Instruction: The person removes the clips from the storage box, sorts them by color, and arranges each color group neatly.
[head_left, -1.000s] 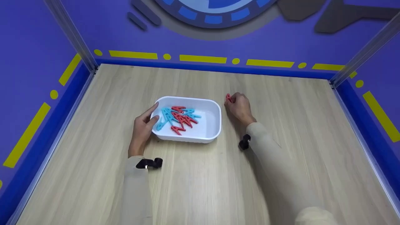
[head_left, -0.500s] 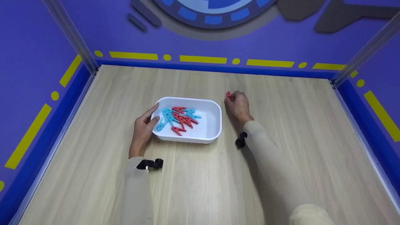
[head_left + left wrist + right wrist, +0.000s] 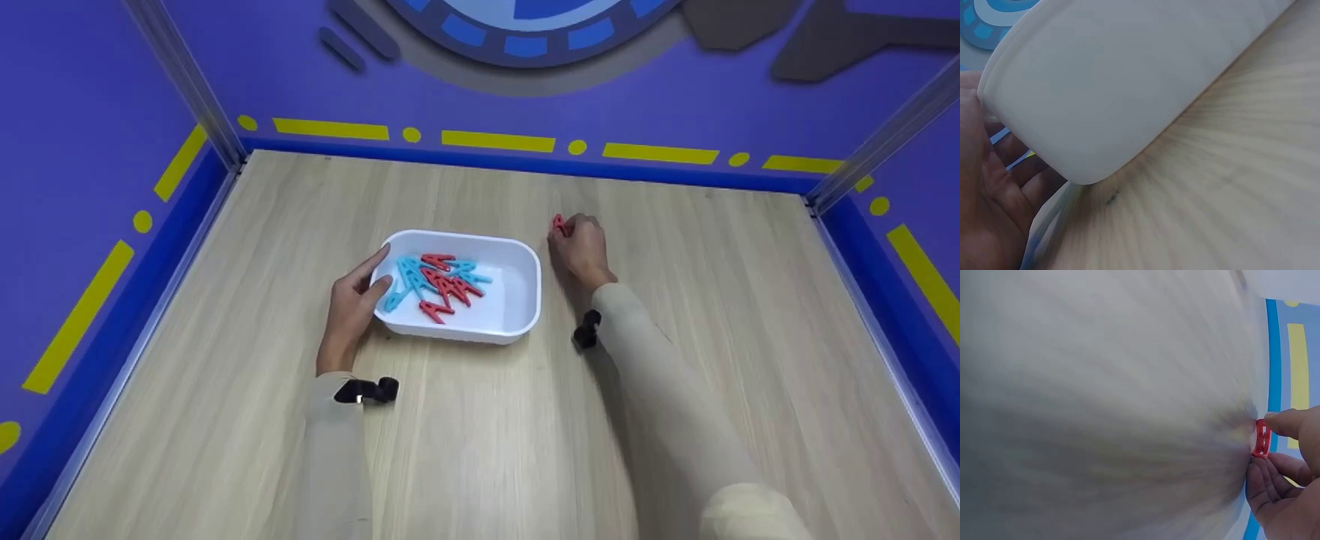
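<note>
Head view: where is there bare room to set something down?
Bare table lies in front of the tray between the sleeves, and behind it up to the back wall. Inside, the tray's right end is bare. Crowded: the tray's left part, with clothespins and the left hand at its rim, and the narrow gap to the right hand.

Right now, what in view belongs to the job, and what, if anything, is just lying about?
In the job: left hand, gripping the white tray; right hand, pinching a red clip; red clips and blue clips in the tray.

Just surroundings: wooden tabletop; purple wall; black wrist devices.
</note>
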Demonstrator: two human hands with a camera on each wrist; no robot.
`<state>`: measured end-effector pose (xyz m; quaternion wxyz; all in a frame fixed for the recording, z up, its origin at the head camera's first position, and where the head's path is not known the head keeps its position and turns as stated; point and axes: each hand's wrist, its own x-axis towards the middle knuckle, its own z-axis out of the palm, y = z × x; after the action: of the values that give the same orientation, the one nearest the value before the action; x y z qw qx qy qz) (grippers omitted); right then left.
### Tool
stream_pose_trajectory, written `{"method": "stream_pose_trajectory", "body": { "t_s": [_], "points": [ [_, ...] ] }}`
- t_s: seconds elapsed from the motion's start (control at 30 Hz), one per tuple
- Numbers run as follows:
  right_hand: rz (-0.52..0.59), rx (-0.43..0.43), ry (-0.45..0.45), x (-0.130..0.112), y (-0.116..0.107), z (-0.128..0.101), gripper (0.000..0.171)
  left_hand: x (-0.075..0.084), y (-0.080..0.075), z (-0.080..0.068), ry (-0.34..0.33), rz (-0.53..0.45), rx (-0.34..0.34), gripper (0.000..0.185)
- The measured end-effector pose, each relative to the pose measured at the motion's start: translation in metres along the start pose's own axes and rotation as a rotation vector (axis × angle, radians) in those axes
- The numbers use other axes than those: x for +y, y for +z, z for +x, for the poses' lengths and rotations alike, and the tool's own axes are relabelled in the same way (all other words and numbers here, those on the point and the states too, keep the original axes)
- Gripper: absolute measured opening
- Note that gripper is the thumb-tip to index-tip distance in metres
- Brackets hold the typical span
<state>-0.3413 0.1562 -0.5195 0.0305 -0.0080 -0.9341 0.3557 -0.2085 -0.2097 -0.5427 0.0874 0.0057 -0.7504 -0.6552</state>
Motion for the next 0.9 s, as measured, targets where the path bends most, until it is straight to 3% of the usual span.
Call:
{"method": "stream_pose_trajectory", "body": {
  "t_s": [0.27,0.37,0.6,0.9],
  "points": [
    [0.043,-0.035,0.075,-0.001,-0.008,0.002,0.036,0.000,0.002,-0.001,-0.012,-0.005,0.002,0.049],
    [0.064,-0.028,0.060,-0.004,-0.011,0.000,0.037,0.000,0.001,-0.001,-0.016,-0.011,0.001,0.048],
    [0.109,0.041,-0.138,-0.021,-0.017,-0.015,0.030,0.000,-0.001,-0.001,0.008,0.006,-0.007,0.048],
    [0.184,0.040,-0.350,-0.072,-0.017,-0.040,0.033,0.003,0.001,-0.002,-0.012,0.021,0.002,0.049]
  ]
}}
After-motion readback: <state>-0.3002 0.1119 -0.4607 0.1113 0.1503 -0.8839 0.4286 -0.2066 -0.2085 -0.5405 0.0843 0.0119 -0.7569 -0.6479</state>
